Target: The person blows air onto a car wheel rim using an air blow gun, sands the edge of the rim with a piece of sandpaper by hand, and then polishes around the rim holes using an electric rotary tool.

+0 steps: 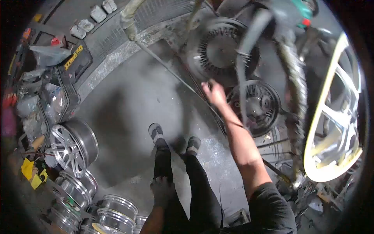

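My right hand (214, 93) reaches forward, slightly blurred, with its fingers partly apart and nothing visible in them. It is nearest to two dark round wheel-like pieces: a larger one (222, 50) ahead and a smaller one (255, 107) just right of it. Whether the hand touches either, I cannot tell. A thin hose (167, 68) runs down from the upper left, passing close to the fingers. Low in front of my thigh hangs my left hand (161, 191), in shadow, fingers loosely spread and holding nothing that I can see.
On the left stands a silver alloy wheel (74, 146), with several more rims (113, 212) stacked below. A DeWalt case (78, 62) lies at the upper left near several white containers (97, 13). A bright yellow-edged wheel (331, 113) and a foil-wrapped hose (294, 78) stand at right.
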`<state>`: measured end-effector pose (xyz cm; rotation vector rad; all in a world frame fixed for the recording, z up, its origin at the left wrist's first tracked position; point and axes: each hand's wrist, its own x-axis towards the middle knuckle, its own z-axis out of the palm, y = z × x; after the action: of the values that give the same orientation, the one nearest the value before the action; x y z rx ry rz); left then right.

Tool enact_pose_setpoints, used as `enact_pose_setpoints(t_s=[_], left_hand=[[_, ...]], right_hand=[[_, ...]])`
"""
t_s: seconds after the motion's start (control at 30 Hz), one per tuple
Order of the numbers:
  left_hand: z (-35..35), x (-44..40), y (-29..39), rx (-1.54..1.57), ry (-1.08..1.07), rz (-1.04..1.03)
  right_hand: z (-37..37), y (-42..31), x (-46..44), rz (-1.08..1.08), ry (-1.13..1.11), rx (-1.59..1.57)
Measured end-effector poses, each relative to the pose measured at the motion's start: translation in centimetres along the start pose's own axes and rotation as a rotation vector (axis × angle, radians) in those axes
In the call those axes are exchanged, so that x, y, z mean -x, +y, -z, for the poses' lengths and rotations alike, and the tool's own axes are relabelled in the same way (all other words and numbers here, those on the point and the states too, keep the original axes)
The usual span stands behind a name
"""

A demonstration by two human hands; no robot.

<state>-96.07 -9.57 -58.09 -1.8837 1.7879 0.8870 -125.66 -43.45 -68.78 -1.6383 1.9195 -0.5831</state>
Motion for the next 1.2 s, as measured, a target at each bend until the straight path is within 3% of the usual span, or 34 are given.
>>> enact_pose_setpoints(t_s=[0.1,0.2,0.27,0.43,0.5,0.63,0.67,0.73,0.8,0.83,0.87,0.9,0.93,0.97,1.0,1.03,1.07,1.1,1.13,1.17,1.2], left_hand=[[3.7,-2.5,-0.9,0.213,-0.127,0.098],[5.4,-4.6,-1.8,0.193,-0.182,0.161],[7.4,-5.8,-2.3,0.261,-0.177,0.145],[6.3,-6.2,-3.8,0.349,-0.121,0.104],[6.7,-6.3,-3.7,0.282,-0.197,0.123],[4.1,-5.2,-3.8,0.306,0.034,-0.006],[0.5,-4.9,-4.5,0.321,0.011,-0.012],[0.1,-4.6,-4.9,0.323,0.012,-0.137],[1.5,-5.1,-4.7,0.439,-0.052,-0.119],[1.6,-5.0,-5.2,0.481,-0.056,-0.141],[1.9,-5.1,-6.6,0.502,0.010,-0.198],[5.2,-3.8,-5.5,0.482,0.099,-0.105],[9.1,-3.4,-5.6,0.495,0.001,-0.109],[12.2,-3.3,-5.8,0.506,-0.093,-0.094],[14.0,-4.2,-7.3,0.444,-0.128,-0.225],[17.7,-3.0,-6.6,0.548,-0.177,-0.174],[18.2,-4.6,-8.8,0.502,-0.096,-0.352],[22.8,-3.4,-7.0,0.431,-0.130,-0.167],[22.6,-6.0,-9.6,0.353,-0.117,-0.191],[24.8,-5.6,-8.8,0.428,0.092,-0.244],[30.4,-6.1,-6.0,0.339,-0.115,-0.292]], right_hand=[[-4.5,2.5,-7.1,0.029,0.149,0.328],[-6.3,3.5,-11.7,0.058,0.026,0.368],[-7.6,4.0,-12.8,0.329,0.161,0.835],[-7.4,3.8,-12.3,0.304,0.105,1.027],[-6.7,3.1,-11.7,0.280,0.085,1.050],[-7.2,-1.3,-5.0,-0.044,0.295,0.662],[-6.8,-4.5,-1.5,-0.297,0.197,0.446],[-8.3,-5.5,9.1,-0.178,0.212,0.580],[-4.8,-8.0,20.3,-0.201,-0.502,0.554],[0.4,-12.9,24.1,-0.321,-0.559,0.341],[3.5,-14.1,27.9,-0.376,-0.739,0.353],[7.9,-16.0,30.9,-0.461,-0.827,0.293],[9.8,-15.7,35.0,-0.531,-0.865,0.322],[11.9,-14.7,38.3,-0.687,-0.847,0.182],[15.6,-15.9,39.6,-0.909,-0.724,-0.062],[16.7,-13.9,42.7,-1.016,-0.643,-0.332],[20.1,-16.3,43.2,-1.084,-0.601,-0.448],[22.4,-18.0,44.5,-1.109,-0.578,-0.665],[21.8,-17.3,46.9,-1.200,-0.549,-0.756],[22.7,-18.3,48.3,-1.116,-0.416,-0.813],[23.1,-18.7,49.3,-1.254,-0.393,-1.084]])
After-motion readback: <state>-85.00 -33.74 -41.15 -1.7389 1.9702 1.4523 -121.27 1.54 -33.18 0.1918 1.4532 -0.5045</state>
